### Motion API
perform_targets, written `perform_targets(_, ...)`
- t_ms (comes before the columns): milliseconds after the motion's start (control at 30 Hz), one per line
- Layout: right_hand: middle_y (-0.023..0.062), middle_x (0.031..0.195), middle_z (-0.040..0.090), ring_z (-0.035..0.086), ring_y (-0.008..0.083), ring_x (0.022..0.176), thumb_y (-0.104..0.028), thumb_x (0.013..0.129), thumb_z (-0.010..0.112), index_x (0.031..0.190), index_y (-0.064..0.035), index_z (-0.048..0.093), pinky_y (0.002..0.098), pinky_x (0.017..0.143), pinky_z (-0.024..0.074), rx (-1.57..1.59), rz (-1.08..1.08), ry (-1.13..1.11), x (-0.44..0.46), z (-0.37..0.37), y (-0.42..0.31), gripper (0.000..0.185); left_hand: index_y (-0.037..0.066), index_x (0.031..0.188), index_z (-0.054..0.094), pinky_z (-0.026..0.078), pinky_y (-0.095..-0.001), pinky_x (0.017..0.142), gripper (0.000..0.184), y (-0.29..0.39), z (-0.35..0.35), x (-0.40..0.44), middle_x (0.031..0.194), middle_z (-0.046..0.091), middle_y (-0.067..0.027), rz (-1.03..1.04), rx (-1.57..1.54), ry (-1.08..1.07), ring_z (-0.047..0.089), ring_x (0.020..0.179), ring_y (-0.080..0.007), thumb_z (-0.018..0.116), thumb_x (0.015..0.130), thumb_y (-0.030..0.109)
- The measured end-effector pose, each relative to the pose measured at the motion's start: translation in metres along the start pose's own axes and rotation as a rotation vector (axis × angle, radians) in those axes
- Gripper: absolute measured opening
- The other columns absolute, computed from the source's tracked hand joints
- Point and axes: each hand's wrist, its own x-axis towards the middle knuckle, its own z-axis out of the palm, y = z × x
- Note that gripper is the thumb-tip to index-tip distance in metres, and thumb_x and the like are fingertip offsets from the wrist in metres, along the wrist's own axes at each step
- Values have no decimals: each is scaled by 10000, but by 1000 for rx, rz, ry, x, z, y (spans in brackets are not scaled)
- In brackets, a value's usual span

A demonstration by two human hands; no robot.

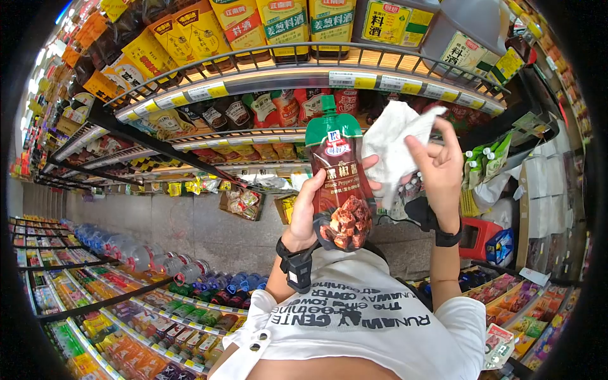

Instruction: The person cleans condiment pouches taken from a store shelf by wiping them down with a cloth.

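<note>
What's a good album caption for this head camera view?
A black pepper sauce pouch and a crumpled white cloth, held before stocked shop shelves.

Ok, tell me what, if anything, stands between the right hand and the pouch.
The cloth does: the right hand holds it, and it hangs on the side facing the pouch. The left hand grips the pouch, its fingertips showing past that same edge.
</note>
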Motion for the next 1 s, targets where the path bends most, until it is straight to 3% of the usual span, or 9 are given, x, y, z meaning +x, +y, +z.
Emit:
perform_targets(67,136,877,652,635,124,634,15,894,540,1327,-9,315,221,469,503,142,33,-46,-4,14,-13,489,0,1349,367,485,-399,910,555,-1,-2,-2,1320,491,-182,-4,55,49,582,1076,-269,307,967,398)
perform_targets(233,166,1229,548,651,159,849,43,883,437,1311,12,437,269,751,545,195,126,-403,-1,-3,-7,428,2,1270,445,488,-366,886,479,-1,-11,-8,1189,582,-142,-33,14,211,618,992,-235,366,970,367)
perform_targets(333,127,1242,561,656,185,883,70,834,443,1317,21,438,290,812,532,46,28,-380,-4,2,-4,486,0,1259,459,484,-360,891,475,2,-16,-9,1184,585,-144,-53,30,186,615,998,-229,372,969,366)
perform_targets(467,183,948,676,687,222,768,-31,816,583,1096,10,633,291,701,526,-668,-278,-179,7,-8,-5,288,-8,1325,409,472,-360,917,552,6,-12,1,1301,512,-184,5,58,121,571,1096,-243,343,962,403)
perform_targets(533,173,753,656,656,271,636,-138,794,676,910,0,691,328,575,488,-680,-298,-22,11,-11,3,181,-14,1376,333,461,-389,946,602,7,-16,6,1382,421,-212,6,12,18,528,1164,-270,324,955,416)
perform_targets(600,138,657,617,597,282,561,-224,777,703,841,-6,689,378,517,433,-1224,-253,192,14,-13,2,228,33,1389,295,481,-507,905,652,10,-9,7,1398,368,-240,8,49,61,550,1107,-326,390,908,463)
perform_targets(767,140,984,563,474,307,987,-242,763,707,668,-1,671,395,840,354,-1340,-391,216,27,-27,21,262,39,1400,279,490,-504,901,641,10,-15,8,1410,344,-255,-2,52,45,546,1114,-338,371,917,450)
perform_targets(933,68,773,565,502,187,743,-211,801,692,631,7,623,336,740,379,-1023,-631,-53,42,-47,37,285,41,1391,294,487,-506,907,629,10,-12,9,1400,362,-248,8,33,85,544,1120,-338,383,920,448)
perform_targets(1000,5,632,527,465,56,602,-240,854,670,638,7,589,259,590,375,-597,119,12,36,-49,40,338,39,1390,295,488,-508,906,628,9,-13,10,1394,370,-248,16,37,85,543,1120,-344,382,921,447)
